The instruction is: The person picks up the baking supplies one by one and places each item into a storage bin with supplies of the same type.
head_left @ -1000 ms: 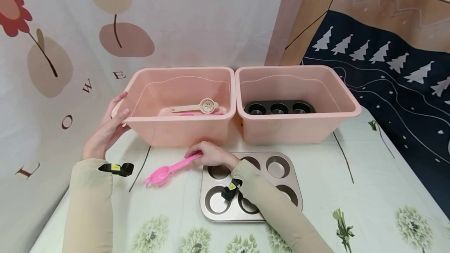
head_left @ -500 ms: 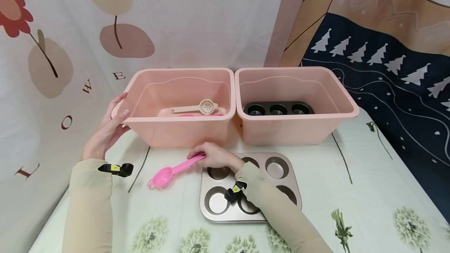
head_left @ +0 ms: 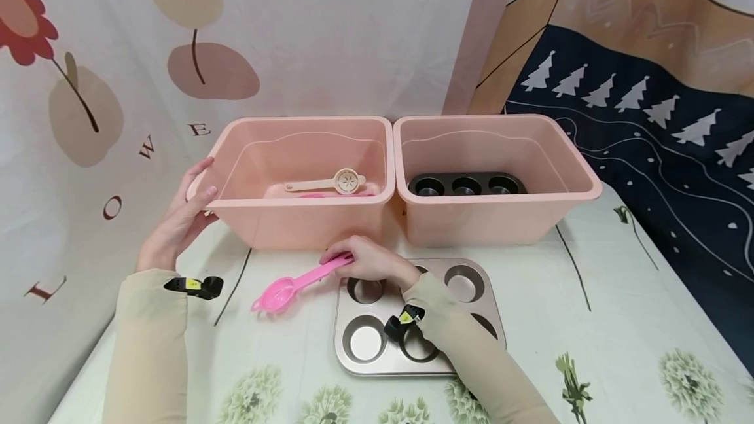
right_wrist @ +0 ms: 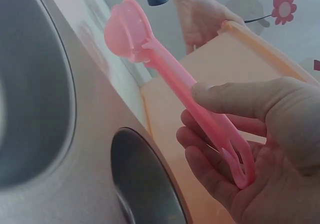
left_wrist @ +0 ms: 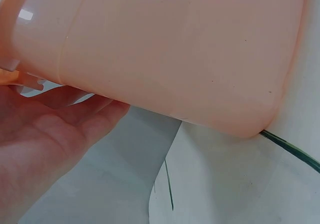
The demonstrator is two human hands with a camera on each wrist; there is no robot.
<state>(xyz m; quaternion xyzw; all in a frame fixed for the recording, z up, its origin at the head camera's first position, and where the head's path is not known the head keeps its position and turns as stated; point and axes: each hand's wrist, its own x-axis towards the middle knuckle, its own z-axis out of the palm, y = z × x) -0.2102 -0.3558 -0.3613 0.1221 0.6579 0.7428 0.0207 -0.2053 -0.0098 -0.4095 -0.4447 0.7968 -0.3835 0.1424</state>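
Note:
My right hand (head_left: 368, 260) pinches the handle end of a pink egg separator (head_left: 279, 294), thumb on top and fingers curled beneath, as the right wrist view shows. Its round bowl points left, over the table in front of the left bin. Below the right hand and forearm lies a silver muffin tin (head_left: 365, 339), partly covered by them. My left hand (head_left: 179, 218) holds the left end of the left pink bin (head_left: 306, 224) by its rim. In the left wrist view the fingers (left_wrist: 100, 116) lie along the bin's outer wall.
A cream egg separator (head_left: 346, 181) and something pink, mostly hidden, lie inside the left bin. The right pink bin (head_left: 501, 221) stands beside it, with a black muffin tin (head_left: 468, 183) inside. A printed cloth (head_left: 624, 319) covers the table.
My right hand has shifted slightly to the right with the pink egg separator. The left hand keeps its place on the bin.

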